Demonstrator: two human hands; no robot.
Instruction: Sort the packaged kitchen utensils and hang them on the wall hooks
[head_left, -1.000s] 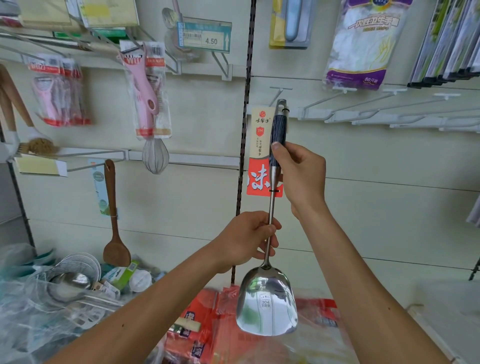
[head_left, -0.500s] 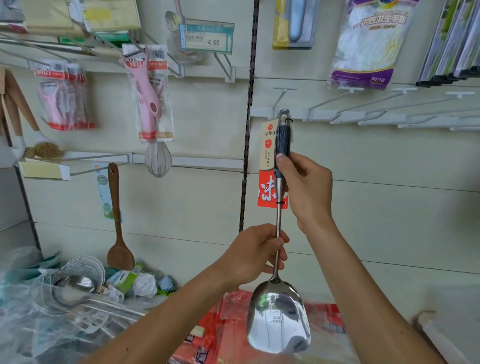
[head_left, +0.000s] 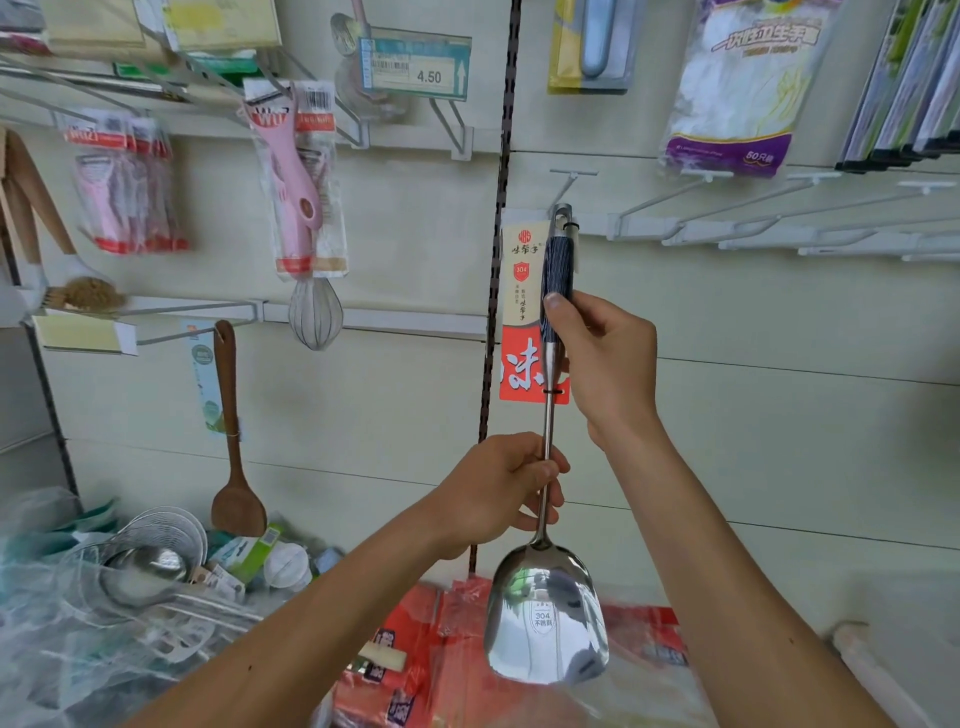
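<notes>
Spatula (head_left: 545, 618) is held vertical, blade down: handle gripped by right hand (head_left: 608, 364), shaft by left hand (head_left: 498, 493) below. Hanging loop (head_left: 562, 213) is at wall hook (head_left: 563, 189), just above the right hand.

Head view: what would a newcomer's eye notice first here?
The shiny steel spatula with a dark blue handle, centre, held upright: the right hand grips its handle, the left hand holds its shaft. Its top loop is near a white wall hook. On the left hangs a pink peeler.
</notes>
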